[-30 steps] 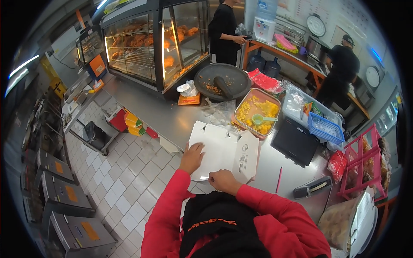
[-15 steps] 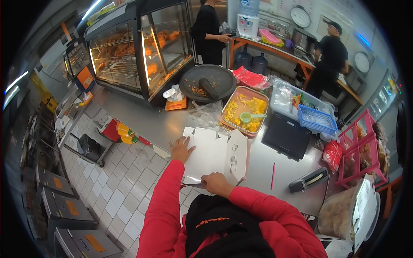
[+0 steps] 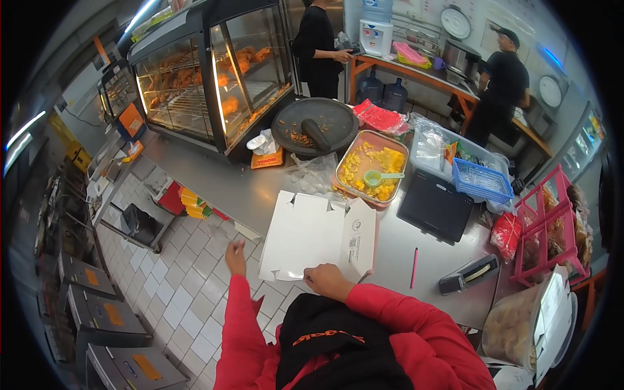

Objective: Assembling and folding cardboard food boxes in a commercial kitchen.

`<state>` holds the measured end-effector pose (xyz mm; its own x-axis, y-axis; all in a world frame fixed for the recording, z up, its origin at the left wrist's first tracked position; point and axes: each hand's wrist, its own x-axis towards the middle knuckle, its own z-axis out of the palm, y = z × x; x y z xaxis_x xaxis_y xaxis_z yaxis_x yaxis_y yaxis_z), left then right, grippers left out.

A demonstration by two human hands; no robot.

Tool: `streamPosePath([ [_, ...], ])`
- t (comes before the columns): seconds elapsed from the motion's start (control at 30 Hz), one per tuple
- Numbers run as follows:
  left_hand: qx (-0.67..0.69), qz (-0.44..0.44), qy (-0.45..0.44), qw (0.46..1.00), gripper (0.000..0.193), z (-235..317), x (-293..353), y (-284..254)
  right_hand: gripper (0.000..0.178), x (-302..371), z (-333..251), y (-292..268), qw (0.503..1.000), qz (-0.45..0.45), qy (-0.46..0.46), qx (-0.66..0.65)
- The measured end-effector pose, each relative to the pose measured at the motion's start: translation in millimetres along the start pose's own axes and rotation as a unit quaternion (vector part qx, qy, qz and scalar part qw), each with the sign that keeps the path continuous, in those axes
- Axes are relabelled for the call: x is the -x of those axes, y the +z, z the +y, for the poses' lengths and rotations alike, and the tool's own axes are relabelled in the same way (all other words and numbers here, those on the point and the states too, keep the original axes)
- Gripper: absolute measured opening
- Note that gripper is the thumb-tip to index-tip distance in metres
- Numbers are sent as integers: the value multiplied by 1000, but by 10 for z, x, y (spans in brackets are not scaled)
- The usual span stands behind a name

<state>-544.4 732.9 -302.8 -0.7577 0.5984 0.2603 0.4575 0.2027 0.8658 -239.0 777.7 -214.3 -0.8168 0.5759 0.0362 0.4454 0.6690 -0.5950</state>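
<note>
Head view: a white flat cardboard box (image 3: 312, 235), unfolded with one printed flap raised, lies on the steel desk (image 3: 224, 170) before a tray of yellow food (image 3: 372, 166). The right hand (image 3: 327, 281) pinches its near edge. The left hand (image 3: 235, 249) hangs off the desk, blurred; its finger spread is unclear.

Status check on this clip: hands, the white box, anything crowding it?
Right hand pinching the near edge of the white box. Left hand off the counter, empty. Box unfolded flat on the steel counter; food tray just behind it.
</note>
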Motion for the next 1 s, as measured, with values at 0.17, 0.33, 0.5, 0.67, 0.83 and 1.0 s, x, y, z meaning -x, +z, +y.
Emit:
streamPosePath([
  [0.17, -162, 34, -135, 977, 31, -1502, 1157, -888, 13, -46, -261, -11, 998, -15, -65, 0],
  [0.33, -5, -303, -354, 885, 51, -1869, 2797, -883, 27, 136, 86, 56, 999, -18, -27, 4],
  [0.5, 83, -608, -157, 774, 45, -2102, 2506, -975, 31, -41, -47, 169, 995, -47, -75, -40],
  [0.67, 87, -444, -400, 797, 38, -464, 1364, -866, 25, -156, 401, 88, 985, -85, -24, -145],
  [0.83, -37, -176, -42, 983, 29, 254, 1013, -781, 24, -266, 348, 110, 969, -104, -53, -218],
  [1.0, -99, -120, 226, 962, 37, 1409, 1153, -416, 13, -104, 21, -80, 983, 43, 75, -159],
])
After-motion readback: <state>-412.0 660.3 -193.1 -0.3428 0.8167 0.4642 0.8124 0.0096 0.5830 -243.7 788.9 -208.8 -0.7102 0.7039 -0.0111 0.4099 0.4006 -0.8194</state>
